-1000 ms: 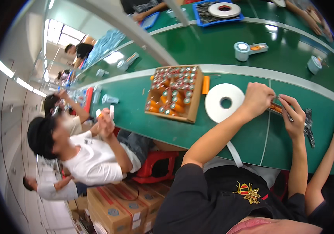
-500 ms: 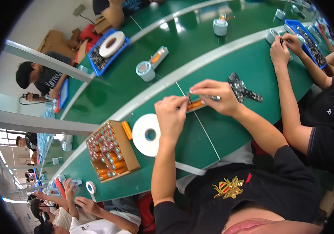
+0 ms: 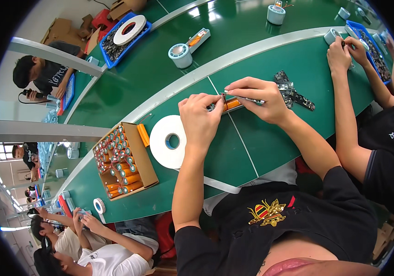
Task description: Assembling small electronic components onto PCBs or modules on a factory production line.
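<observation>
Orange cell pack [image 3: 232,104], since half a second ago kept pinched at both ends by left hand [image 3: 200,115] and right hand [image 3: 256,96], is held over the green table [image 3: 252,147] beside white tape roll [image 3: 169,141].

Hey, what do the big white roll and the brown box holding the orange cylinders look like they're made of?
The large white roll looks like matte paper or foam tape wound on a core; its flat, unshiny face suggests it, though which one is unclear. The open brown box looks like plain cardboard: dull tan walls with thin folded edges. The orange cylinders have glossy wraps and metal-looking ends.
</observation>
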Demonstrator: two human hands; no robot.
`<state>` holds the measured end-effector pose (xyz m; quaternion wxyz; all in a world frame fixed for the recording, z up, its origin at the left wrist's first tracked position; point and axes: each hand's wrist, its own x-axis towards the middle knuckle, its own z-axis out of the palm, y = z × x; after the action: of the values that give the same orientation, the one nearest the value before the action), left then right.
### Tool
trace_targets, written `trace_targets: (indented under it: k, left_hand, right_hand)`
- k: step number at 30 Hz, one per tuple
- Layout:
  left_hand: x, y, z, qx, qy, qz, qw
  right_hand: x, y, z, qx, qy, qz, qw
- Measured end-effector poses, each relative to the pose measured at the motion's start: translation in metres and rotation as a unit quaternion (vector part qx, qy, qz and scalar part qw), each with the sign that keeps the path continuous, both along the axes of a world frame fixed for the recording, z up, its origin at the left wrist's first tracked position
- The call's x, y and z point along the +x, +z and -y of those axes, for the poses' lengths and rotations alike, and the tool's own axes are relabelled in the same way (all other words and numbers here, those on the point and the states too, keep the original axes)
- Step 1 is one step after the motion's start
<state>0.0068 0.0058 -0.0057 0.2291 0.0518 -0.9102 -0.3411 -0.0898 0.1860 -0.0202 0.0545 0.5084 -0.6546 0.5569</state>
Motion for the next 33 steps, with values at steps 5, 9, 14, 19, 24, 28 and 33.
trace_targets:
  k: [5, 9, 14, 19, 24, 28, 33]
  left_hand:
    - [0.004, -0.002, -0.003, -0.001, 0.000, 0.003, 1.000]
    - [-0.005, 0.003, 0.001, -0.034, -0.009, -0.021, 0.999]
    - [-0.003, 0.001, 0.003, -0.041, -0.008, -0.009, 0.999]
    - [-0.001, -0.001, 0.003, -0.062, -0.016, -0.019, 0.998]
    - [0.002, 0.000, -0.001, -0.089, -0.019, -0.021, 0.996]
    - [0.001, -0.004, 0.000, -0.078, -0.011, -0.018, 0.997]
    - [-0.002, -0.005, -0.005, -0.112, 0.000, -0.083, 0.990]
  right_hand:
    - [0.005, 0.000, -0.004, 0.031, -0.023, -0.084, 0.996]
    - [-0.004, 0.000, 0.000, 0.030, -0.022, -0.127, 0.991]
    - [-0.007, 0.003, -0.002, 0.056, -0.002, -0.132, 0.990]
    - [-0.008, 0.010, -0.003, 0.089, 0.009, -0.083, 0.993]
    - [-0.019, 0.005, -0.007, 0.064, 0.066, 0.010, 0.996]
    - [-0.017, -0.004, -0.004, 0.035, 0.049, 0.088, 0.994]
    - [-0.021, -0.004, -0.008, 0.029, 0.068, 0.087, 0.993]
